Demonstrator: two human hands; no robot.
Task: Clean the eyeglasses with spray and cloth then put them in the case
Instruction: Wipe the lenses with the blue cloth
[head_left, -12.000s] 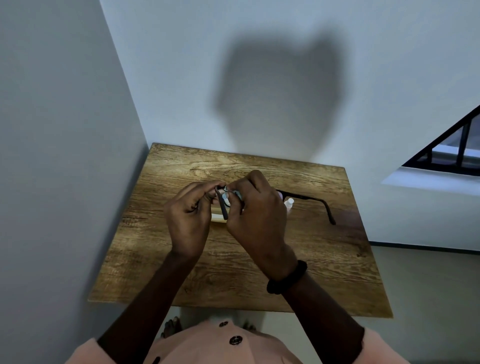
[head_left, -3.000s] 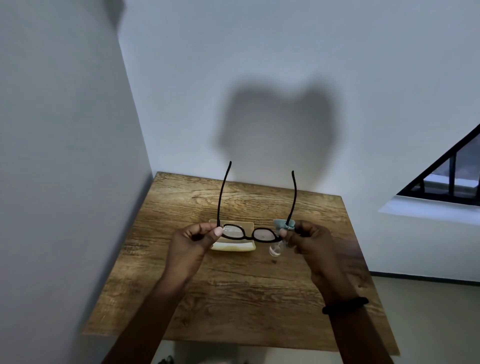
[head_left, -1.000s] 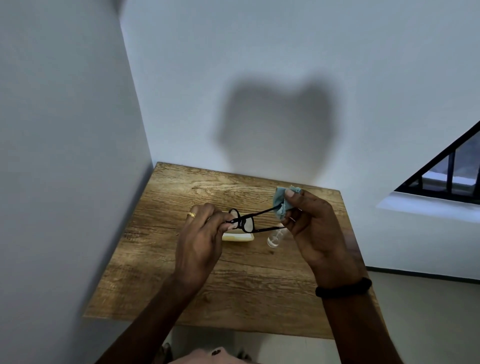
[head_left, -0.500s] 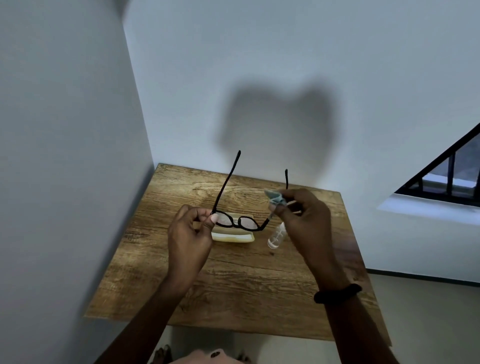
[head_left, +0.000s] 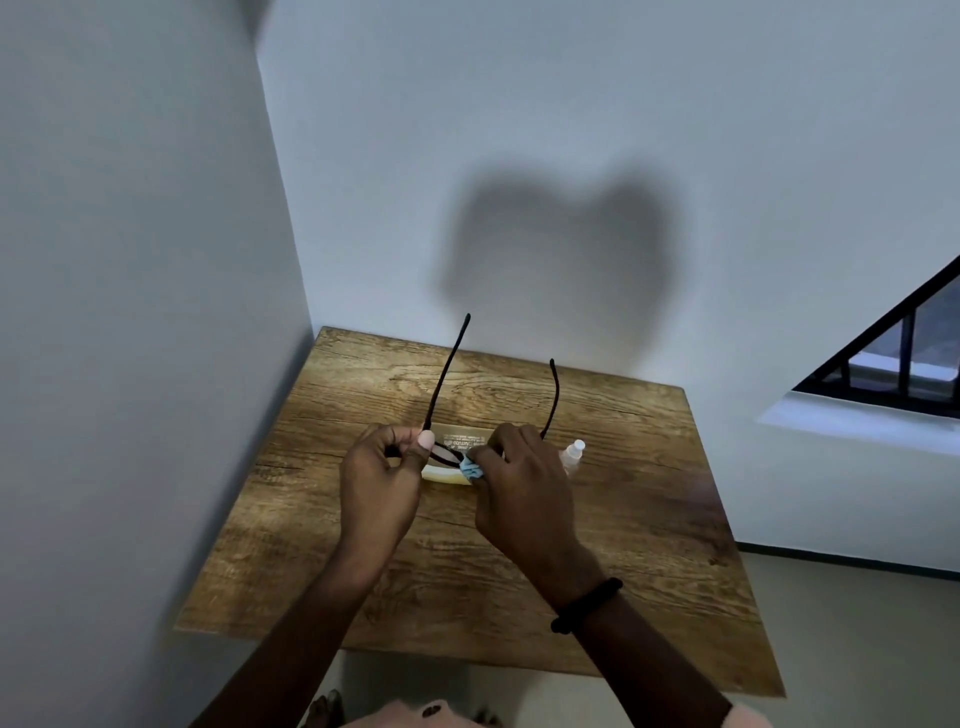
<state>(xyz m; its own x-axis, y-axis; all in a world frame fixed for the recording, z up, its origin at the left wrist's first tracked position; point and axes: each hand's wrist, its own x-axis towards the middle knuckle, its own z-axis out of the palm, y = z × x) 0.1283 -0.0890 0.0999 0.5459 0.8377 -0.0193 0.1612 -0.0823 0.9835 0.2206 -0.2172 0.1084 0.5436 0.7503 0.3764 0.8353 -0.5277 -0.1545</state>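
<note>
Left hand (head_left: 382, 483) pinches the glasses (head_left: 447, 374) at their 9 o'clock hinge to steady them; right hand (head_left: 519, 491) clamps the cloth (head_left: 471, 470) onto a lens. Case (head_left: 441, 475) sits right underneath, spray (head_left: 571, 454) at 3 o'clock.

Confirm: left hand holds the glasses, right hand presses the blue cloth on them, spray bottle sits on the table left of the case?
Wrong side. The head view shows the spray bottle on the table right of the case. The rest holds: the left hand holds the glasses and the right hand presses the blue cloth on them.
</note>
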